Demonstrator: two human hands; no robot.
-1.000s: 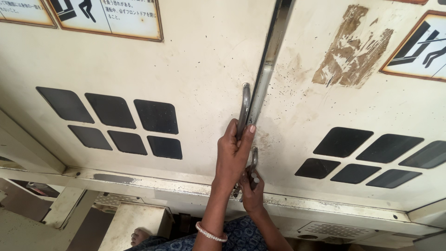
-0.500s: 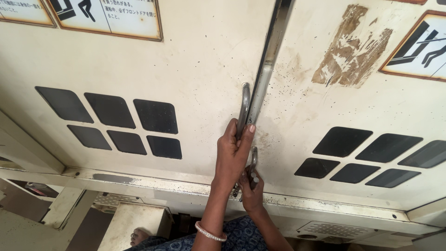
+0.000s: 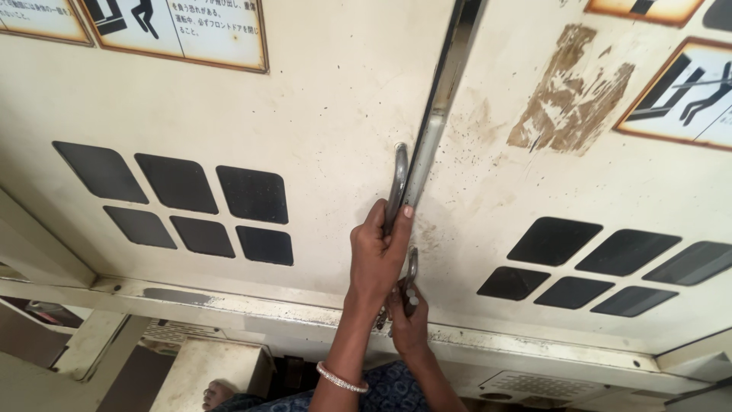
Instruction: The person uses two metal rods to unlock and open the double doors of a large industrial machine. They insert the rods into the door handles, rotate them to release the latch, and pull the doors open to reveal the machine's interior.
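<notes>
My left hand (image 3: 377,255) is wrapped around the lower part of a long metal door handle (image 3: 397,172) fixed beside the seam between two cream metal doors (image 3: 335,114). Just below it, my right hand (image 3: 409,317) grips a small metal latch piece (image 3: 412,271) at the foot of the seam. A bangle (image 3: 341,378) circles my left wrist. The dark gap of the seam (image 3: 450,69) runs up and to the right from the handle.
Both door panels carry groups of dark square patches (image 3: 187,202), and framed pictogram stickers (image 3: 175,30) sit near the top. A torn brown sticker mark (image 3: 572,99) stains the right door. A cream sill (image 3: 229,301) runs below; my foot (image 3: 217,395) shows underneath.
</notes>
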